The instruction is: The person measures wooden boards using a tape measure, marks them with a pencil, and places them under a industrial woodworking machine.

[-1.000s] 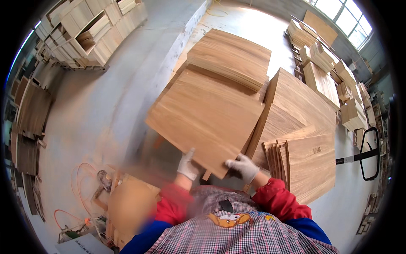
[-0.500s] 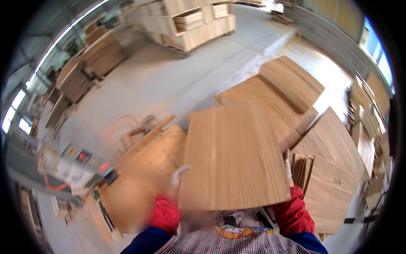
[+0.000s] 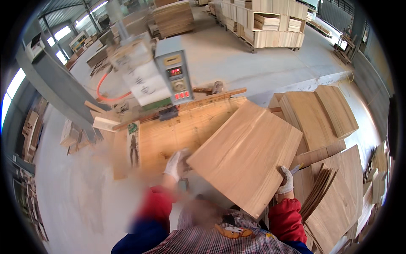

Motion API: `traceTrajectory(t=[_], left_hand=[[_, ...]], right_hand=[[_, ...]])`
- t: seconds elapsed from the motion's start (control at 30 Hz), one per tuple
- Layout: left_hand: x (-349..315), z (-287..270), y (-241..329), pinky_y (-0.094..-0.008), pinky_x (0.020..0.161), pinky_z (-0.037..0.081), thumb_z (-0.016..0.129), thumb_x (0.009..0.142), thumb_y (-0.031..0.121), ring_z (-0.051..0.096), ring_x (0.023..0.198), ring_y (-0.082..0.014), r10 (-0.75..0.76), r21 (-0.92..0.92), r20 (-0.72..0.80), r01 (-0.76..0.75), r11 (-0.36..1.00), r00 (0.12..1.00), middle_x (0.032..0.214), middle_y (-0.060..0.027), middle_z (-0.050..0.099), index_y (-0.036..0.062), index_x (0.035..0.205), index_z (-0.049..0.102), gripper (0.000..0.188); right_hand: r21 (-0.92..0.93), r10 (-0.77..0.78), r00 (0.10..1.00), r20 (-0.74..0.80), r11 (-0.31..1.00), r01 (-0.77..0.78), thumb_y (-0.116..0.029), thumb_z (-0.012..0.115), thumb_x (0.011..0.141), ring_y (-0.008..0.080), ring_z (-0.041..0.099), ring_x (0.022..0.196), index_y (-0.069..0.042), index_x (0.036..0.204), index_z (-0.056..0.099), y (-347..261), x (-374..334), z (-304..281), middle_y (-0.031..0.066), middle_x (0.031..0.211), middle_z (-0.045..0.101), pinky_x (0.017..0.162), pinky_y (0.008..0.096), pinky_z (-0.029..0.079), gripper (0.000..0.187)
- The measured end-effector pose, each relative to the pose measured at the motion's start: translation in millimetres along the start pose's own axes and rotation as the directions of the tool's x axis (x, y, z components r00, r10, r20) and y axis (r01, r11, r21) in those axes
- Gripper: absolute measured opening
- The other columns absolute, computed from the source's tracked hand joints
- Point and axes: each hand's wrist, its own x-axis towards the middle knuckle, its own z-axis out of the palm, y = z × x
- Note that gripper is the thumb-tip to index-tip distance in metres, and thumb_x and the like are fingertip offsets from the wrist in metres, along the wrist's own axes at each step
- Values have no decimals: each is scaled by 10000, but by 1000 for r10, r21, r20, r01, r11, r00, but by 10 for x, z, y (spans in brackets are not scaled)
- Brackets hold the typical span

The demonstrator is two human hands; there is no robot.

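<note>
Wooden panel (image 3: 247, 158) found at frame centre, overlapping the tabletop (image 3: 158, 139) in view. Right hand (image 3: 287, 181) is curled onto its right edge, apparently bearing weight; left hand (image 3: 174, 166) sits by its left corner (blurred; opening and contact cannot be told), plausibly for steadying.

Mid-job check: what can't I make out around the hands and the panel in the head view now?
All in the head view:
- Underside of the wooden panel: faces away, hidden by its top.
- Left hand: blurred; I cannot tell whether it touches the panel's corner.
- Right hand: any part beneath the panel is hidden by it.
- Workbench: its near right part is covered by the panel.
- Left sleeve: outline lost in blur.
</note>
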Motion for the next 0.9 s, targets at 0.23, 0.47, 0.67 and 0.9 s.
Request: traceTrajectory(t=[0.23, 0.47, 0.67, 0.9], left_hand=[[-404, -1368, -2, -369, 848, 496, 550, 870, 99, 617, 945, -264, 228, 307, -577, -51, 950, 784, 977, -107, 643, 20, 1091, 585, 237], [-292, -2248, -84, -535, 1082, 210, 618, 810, 363, 337, 1287, -388, 421, 935, -338, 250, 252, 841, 1408, -157, 381, 161, 1325, 464, 574], [-97, -2463, -162, -519, 1100, 221, 611, 817, 393, 297, 1315, -431, 308, 917, -351, 258, 304, 884, 1443, -146, 341, 168, 1371, 408, 631], [-58, -2457, -348, -512, 1074, 287, 615, 808, 337, 359, 1262, -438, 473, 933, -316, 179, 312, 823, 1403, -135, 395, 155, 1349, 432, 600]], right_hand=[[42, 131, 986, 103, 990, -136, -157, 646, 817, 301, 577, 1044, -52, 1069, 600, 1270, 62, 271, 105, 1064, 639, 927, 477, 466, 277], [64, 291, 956, 45, 954, -294, -80, 652, 834, 270, 603, 917, -72, 1120, 548, 2481, -75, 732, 81, 1041, 627, 765, 415, 516, 305], [-25, 359, 933, 1, 933, -359, -157, 664, 865, 254, 633, 834, -67, 1077, 571, 3189, -257, 1283, 78, 985, 637, 641, 353, 566, 248], [-120, 431, 898, 85, 899, -420, -161, 623, 900, 259, 638, 895, -37, 1105, 550, 3316, -164, 1684, 100, 1013, 625, 718, 387, 584, 250]])
